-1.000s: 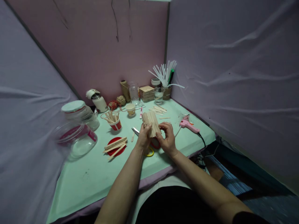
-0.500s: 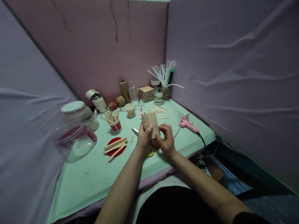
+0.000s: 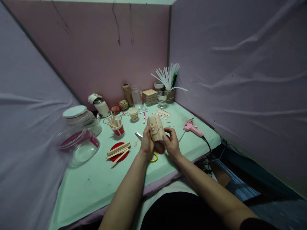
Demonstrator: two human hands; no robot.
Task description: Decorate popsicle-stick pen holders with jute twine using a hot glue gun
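Note:
A small piece made of wooden sticks set side by side (image 3: 156,128), with a raised decoration on its face, is held up above the table. My left hand (image 3: 146,142) grips its left side. My right hand (image 3: 171,143) has its fingertips closed on the lower right edge. Below the hands lie scissors with red handles (image 3: 160,148) and a yellow handle loop (image 3: 153,157), partly hidden by my left hand. Their metal blades point to the upper left, beside a short loose stick (image 3: 136,141).
Sticks lie across a red lid (image 3: 124,156); a red cup (image 3: 118,129) holds more. A pink glue gun (image 3: 193,129) with a black cord lies right. Clear jars (image 3: 86,148) stand left. At the back are a paper cup (image 3: 133,114), twine (image 3: 124,104) and stacked wooden squares (image 3: 150,97).
The wooden piece has turned in my hands, so its decorated face shows more fully. My left thumb has moved off its front, and more of the red scissor handle shows.

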